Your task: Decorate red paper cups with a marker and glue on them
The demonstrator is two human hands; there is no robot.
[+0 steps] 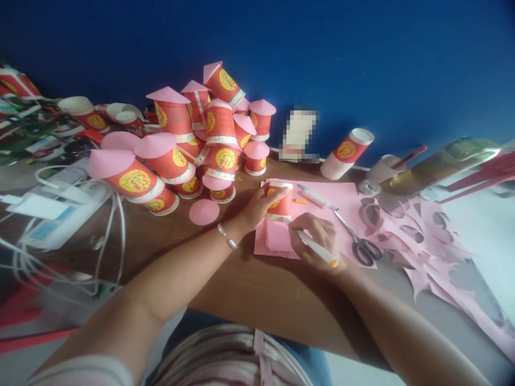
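Observation:
My left hand (256, 210) is closed around a red paper cup (280, 201) with a yellow emblem, which stands on the pink paper. Pinched in my right hand (316, 238) is a white marker (317, 249) with an orange end; its tip is close to the cup's lower rim. Just below the cup lies a small stack of pink paper (278, 237) on a larger pink sheet (346, 194). Another pen (314, 196) and an orange cap (300, 201) rest beyond my right hand. To its right are black-handled scissors (364, 249).
Many red cups with pink paper cones (171, 110) are piled at the left. Pink scraps (422, 236) cover the right side. A power strip (60, 209) with loose cables is at far left. Stacked cups (346, 153) lean near the blue wall (362, 59). A pink disc (204, 213) lies on the table.

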